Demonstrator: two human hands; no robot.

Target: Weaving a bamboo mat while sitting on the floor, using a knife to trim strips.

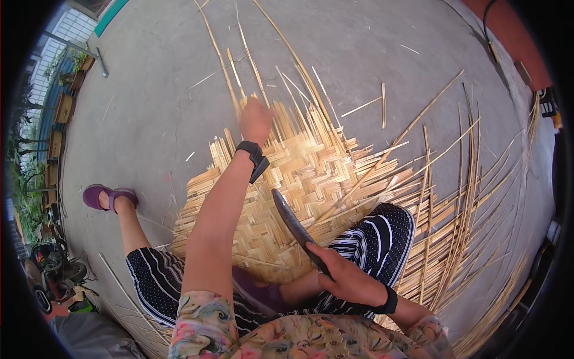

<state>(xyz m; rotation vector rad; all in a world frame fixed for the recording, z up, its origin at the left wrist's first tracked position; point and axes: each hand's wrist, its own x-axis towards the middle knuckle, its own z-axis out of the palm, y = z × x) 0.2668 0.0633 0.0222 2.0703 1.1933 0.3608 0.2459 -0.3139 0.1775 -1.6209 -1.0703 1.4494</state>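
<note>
A half-woven mat of pale split strips (311, 173) in a zigzag pattern lies beneath me, with long loose ends fanning out at its edges. My left hand (256, 119) is at the upper edge of the weave, fingers closed around strips there; their tips are partly hidden by the hand. My right hand (347, 278) grips a dark, curved, flattened tool (290, 218) near the lower right, and the tool's far tip rests at or just over the middle of the mat. My bent right leg (376, 239) is on the mat's right part.
Grey concrete floor (149, 72) surrounds the mat, with scattered strips (382, 105) and long strips (472, 197) to the right. Planters (66, 107) line the left side, footwear and clutter (60, 272) lie lower left, and a red surface (520, 30) stands upper right.
</note>
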